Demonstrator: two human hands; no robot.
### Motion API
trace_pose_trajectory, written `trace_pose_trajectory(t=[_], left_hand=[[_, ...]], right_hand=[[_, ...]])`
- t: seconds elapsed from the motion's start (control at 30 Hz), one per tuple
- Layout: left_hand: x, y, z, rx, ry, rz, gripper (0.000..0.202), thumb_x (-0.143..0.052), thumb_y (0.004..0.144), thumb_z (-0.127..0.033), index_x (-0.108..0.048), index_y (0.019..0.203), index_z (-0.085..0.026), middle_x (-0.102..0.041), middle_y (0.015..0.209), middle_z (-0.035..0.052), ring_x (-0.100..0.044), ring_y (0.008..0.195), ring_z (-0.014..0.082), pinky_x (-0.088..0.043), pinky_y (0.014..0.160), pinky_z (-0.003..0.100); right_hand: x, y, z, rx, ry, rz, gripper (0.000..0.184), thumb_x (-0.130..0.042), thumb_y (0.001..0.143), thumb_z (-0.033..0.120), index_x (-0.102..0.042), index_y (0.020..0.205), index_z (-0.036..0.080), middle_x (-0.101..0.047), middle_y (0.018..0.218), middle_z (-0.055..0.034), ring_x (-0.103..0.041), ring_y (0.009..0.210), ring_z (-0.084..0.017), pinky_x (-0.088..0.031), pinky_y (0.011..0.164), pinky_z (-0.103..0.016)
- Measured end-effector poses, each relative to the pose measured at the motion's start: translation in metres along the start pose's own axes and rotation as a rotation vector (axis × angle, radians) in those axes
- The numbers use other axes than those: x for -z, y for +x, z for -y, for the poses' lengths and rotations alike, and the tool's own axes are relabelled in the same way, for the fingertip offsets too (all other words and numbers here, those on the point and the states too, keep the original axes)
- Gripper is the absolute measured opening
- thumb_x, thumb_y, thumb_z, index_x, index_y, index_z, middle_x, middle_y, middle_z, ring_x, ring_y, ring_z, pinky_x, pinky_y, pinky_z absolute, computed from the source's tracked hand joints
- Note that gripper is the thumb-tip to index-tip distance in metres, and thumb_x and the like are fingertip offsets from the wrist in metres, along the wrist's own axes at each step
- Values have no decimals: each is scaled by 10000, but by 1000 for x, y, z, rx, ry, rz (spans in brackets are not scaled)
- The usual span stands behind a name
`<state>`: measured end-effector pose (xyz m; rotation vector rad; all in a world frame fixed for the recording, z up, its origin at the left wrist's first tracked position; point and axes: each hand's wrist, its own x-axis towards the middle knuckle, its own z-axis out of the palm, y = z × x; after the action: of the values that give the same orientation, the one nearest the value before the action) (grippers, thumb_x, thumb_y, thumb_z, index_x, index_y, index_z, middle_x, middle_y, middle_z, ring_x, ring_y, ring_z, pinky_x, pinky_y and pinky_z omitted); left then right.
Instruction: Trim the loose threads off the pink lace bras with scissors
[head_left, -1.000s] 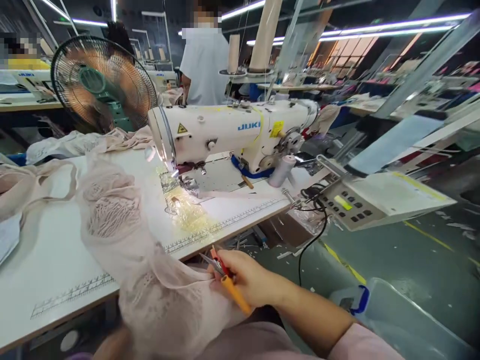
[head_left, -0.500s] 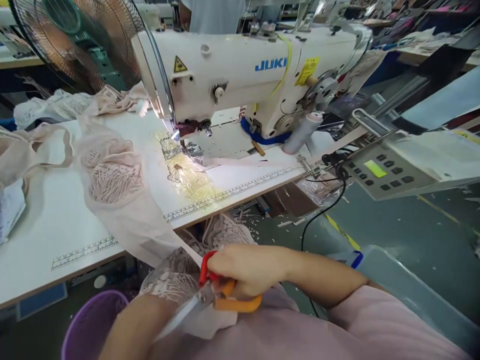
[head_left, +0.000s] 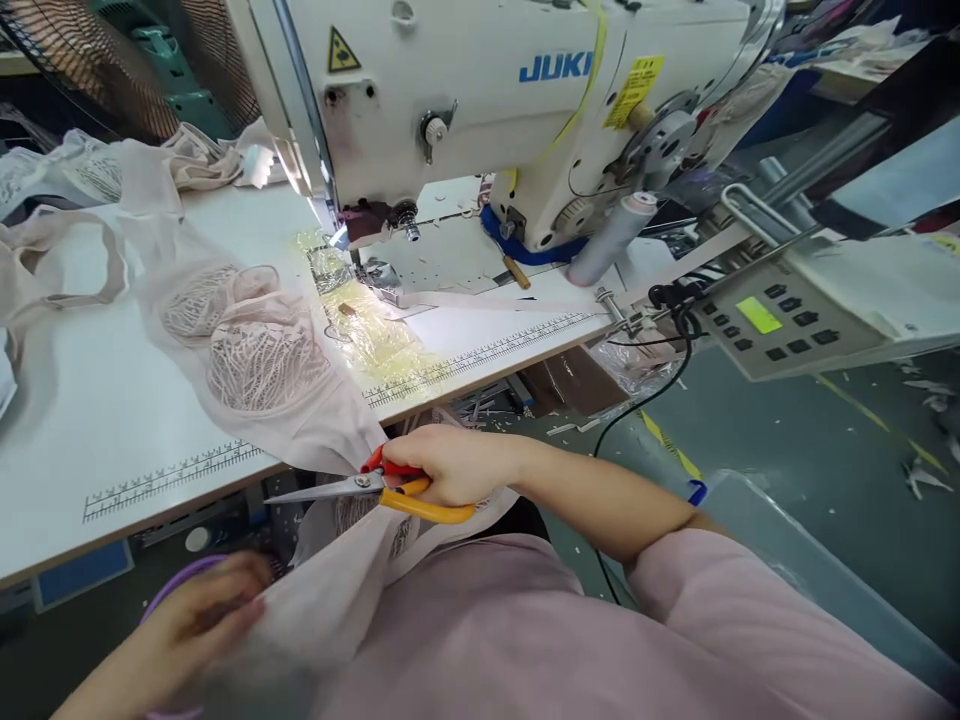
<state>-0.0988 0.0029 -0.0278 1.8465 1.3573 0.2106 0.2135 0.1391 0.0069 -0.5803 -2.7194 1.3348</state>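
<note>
My right hand [head_left: 450, 462] is closed round the red and orange handles of a pair of scissors [head_left: 352, 487], whose blades point left just below the table's front edge. A pale pink lace garment [head_left: 255, 350] lies on the white table [head_left: 90, 420] and hangs over the edge into my lap. My left hand [head_left: 202, 625], blurred at the lower left, grips the hanging end of that fabric. The white JUKI sewing machine [head_left: 487, 90] stands behind, its needle area lit.
A purple bin [head_left: 169, 590] sits under the table by my left hand. More pink fabric [head_left: 67, 250] lies at the table's left. A control panel [head_left: 780, 320] hangs at the right, with a cable below. A fan [head_left: 127, 60] stands at the back left.
The view has tilted down and closer to the machine. My right hand has swung the scissors so the blades point left. My left hand has dropped to the lower left with the fabric.
</note>
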Motion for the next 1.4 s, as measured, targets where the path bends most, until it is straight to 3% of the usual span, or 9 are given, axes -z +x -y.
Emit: trace_pose_trajectory(t=[0.07,0.13,0.27,0.37,0.5,0.63,0.77,1.27,1.4], left_hand=[[-3,19,-6,69,-53,43,233,-531,840,-372,-657,993,-250,-699,1015,47,-665,888,211,-534,743,221],[-11,37,-19,57,-99,-27,309,-529,845,-342,-569,1141,-261,-676,1085,49,-649,953,213,-537,734,224],[-31,67,-57,-286,-96,-231,150,-506,849,-220,-555,990,-236,-653,997,47,-625,919,177,-495,808,251],[-40,80,-72,-367,-59,-335,96,-530,835,-198,-546,924,-230,-627,892,26,-606,816,154,-476,718,226],[-42,85,-70,-279,-211,-271,39,-536,844,-245,-551,812,-227,-565,747,-6,-539,685,137,-427,605,209],[-37,84,-66,-113,-537,-141,140,-554,851,-307,-579,749,-215,-555,720,-10,-497,676,129,-412,621,200],[-36,82,-66,27,-817,-112,172,-671,775,-350,-625,695,-205,-590,715,-12,-506,701,120,-414,651,176],[-45,81,-69,265,-900,-239,269,-780,648,-407,-701,809,-206,-695,776,9,-606,774,148,-481,727,201],[-46,81,-82,289,-906,-264,302,-780,641,-412,-693,838,-201,-703,842,28,-616,850,188,-481,829,275]], right_hand=[[-5,4,1,-12,17,-1,250,-561,759,206,-320,692,195,-424,701,30,-343,599,-96,-281,547,-217],[-7,5,1,-52,42,-10,252,-568,762,215,-328,688,193,-421,691,37,-343,597,-93,-280,544,-215],[-4,4,4,-141,122,-22,271,-613,752,241,-354,688,188,-420,673,49,-358,599,-88,-286,544,-207],[1,3,7,-147,118,-7,270,-633,731,231,-369,691,184,-412,668,52,-368,601,-87,-288,544,-205],[5,4,9,-123,107,30,266,-637,716,225,-374,702,184,-414,662,56,-381,598,-87,-295,545,-204],[6,6,7,-105,71,36,259,-620,730,238,-367,707,188,-427,662,52,-397,591,-93,-296,539,-212],[8,9,7,-44,41,42,242,-597,747,223,-360,709,190,-436,669,47,-412,602,-101,-309,561,-225],[8,9,8,36,27,53,243,-540,783,222,-310,709,199,-431,697,27,-406,626,-119,-313,563,-246],[9,7,11,36,22,36,246,-533,790,219,-302,709,203,-433,705,21,-405,628,-122,-318,559,-246]])
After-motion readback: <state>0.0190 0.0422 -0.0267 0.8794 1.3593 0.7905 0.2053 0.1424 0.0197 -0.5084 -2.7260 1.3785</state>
